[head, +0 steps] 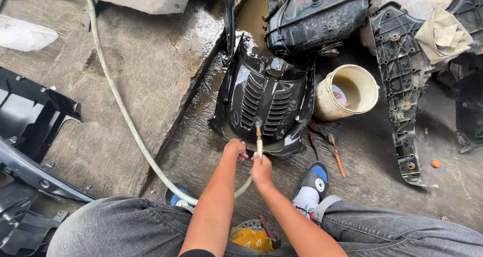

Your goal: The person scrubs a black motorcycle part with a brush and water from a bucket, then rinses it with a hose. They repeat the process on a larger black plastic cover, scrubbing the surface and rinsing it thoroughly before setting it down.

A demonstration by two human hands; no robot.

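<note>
Both hands work one pale hose (121, 103): the right hand (261, 170) is clenched around its nozzle end, which points away at a wet black vented panel (264, 103); the left hand (235, 148) is curled, its grip unclear. Far right, a cream bucket (370, 86) lies tipped, holding something pale.

Glossy black slatted panel (264, 103), cream bucket (352, 91)

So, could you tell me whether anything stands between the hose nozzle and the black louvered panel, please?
Nothing visible does. The right hand holds the hose with its nozzle right over the wet black panel; the left hand sits beside it, and the bucket stands off to the side.
</note>
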